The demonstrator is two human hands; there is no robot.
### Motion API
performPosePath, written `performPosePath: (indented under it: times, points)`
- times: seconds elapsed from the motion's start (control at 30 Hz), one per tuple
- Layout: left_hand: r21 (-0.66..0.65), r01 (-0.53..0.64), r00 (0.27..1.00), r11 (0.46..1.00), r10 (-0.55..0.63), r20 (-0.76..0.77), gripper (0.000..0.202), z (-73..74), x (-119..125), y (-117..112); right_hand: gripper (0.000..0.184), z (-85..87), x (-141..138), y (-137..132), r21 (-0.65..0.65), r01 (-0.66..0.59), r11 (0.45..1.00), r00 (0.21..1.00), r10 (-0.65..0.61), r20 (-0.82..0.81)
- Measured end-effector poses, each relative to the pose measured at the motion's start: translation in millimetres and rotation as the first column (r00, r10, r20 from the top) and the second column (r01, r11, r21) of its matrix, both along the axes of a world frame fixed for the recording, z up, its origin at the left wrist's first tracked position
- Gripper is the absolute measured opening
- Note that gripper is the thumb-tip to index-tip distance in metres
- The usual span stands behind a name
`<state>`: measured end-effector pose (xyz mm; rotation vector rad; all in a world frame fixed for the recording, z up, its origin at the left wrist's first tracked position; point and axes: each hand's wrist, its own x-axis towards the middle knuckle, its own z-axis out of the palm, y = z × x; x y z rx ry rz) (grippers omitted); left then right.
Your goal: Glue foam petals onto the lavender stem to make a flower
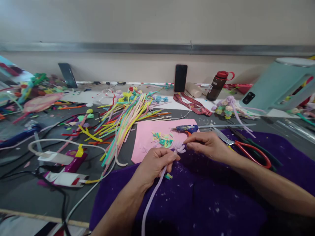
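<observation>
My left hand (156, 165) is closed around the base of a lilac pipe-cleaner flower (179, 148), its fluffy petals fanning out to the right. From under that hand a long lilac stem (153, 200) hangs toward me. My right hand (209, 146) is beside the petals with thumb and forefinger pinched together; whatever is between those fingertips, if anything, is too small to make out. Behind the flower, cut pipe-cleaner bits (163, 140) lie on a pink sheet (142, 139). A blue glue gun (184, 128) rests at the sheet's far right.
Red-handled scissors (253, 154) lie by my right forearm on purple cloth (197, 206). A bundle of coloured pipe cleaners (130, 121) spreads left of the sheet. Cables cross near a magenta glue gun (73, 160). A phone (180, 78), bottle (216, 86) and teal container (278, 85) stand behind.
</observation>
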<state>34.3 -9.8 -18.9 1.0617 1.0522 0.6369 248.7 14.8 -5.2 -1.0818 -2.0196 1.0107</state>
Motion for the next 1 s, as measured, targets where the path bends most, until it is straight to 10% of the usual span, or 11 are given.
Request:
performPosePath:
  times: [0.37, 0.7, 1.0]
  points:
    - [0.145, -0.254, 0.967, 0.956, 0.249, 0.051, 0.027, -5.4, 0, 2, 0.023, -16.5, -35, -21, -0.542, -0.144, 0.828, 0.952, -0.033, -0.303]
    - [0.154, -0.230, 0.967, 0.961, 0.207, 0.148, 0.025, -9.8, 9, -3, 0.023, -24.3, -54, -27, -0.589, -0.288, 0.755, 0.836, -0.102, -0.540]
    - [-0.079, -0.323, 0.897, 0.943, 0.332, 0.293, 0.020, -15.6, 17, 0, 0.025, -31.5, -49, -19, -0.516, -0.083, 0.853, 0.896, -0.163, -0.414]
